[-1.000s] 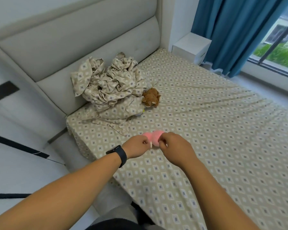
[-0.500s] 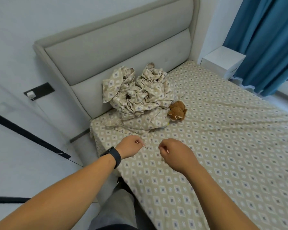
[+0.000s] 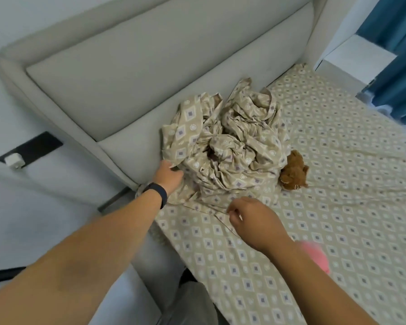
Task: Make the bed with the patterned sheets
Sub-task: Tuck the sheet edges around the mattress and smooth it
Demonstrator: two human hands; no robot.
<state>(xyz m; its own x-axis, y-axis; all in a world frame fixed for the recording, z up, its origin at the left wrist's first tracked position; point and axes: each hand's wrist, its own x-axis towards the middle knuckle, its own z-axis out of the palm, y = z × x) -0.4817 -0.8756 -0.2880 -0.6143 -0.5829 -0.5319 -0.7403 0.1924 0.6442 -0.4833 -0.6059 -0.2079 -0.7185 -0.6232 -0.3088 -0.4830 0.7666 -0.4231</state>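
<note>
1. the bed's left edge (image 3: 164, 233) is seen running from centre frame down to the lower middle; a wide stretch of fitted sheet (image 3: 338, 207) is left bare across the right half of the frame.
2. a crumpled patterned sheet (image 3: 230, 146) is heaped at centre frame, pressed against the padded headboard (image 3: 150, 73).
3. the left hand (image 3: 168, 177) is laid on the heap's lower left edge, its fingers hidden in the folds, so their grip cannot be told; a dark band (image 3: 156, 193) is worn on that wrist.
4. the right hand (image 3: 251, 219) is held just below the heap, fingers curled inward with thumb and forefinger nearly closed at a flat hem of the sheet; whether cloth is pinched cannot be told.
5. counted: two hands, one heap, one brown plush toy (image 3: 293, 172), one blurred pink object (image 3: 314, 256) at the lower right, behind the right forearm.
6. the cloth is beige with a repeated diamond print, deeply creased; the headboard is smooth, grey, rounded at its corner.
7. a blue curtain (image 3: 394, 73) is hung at upper right, beside a white bedside cabinet (image 3: 359, 57).
</note>
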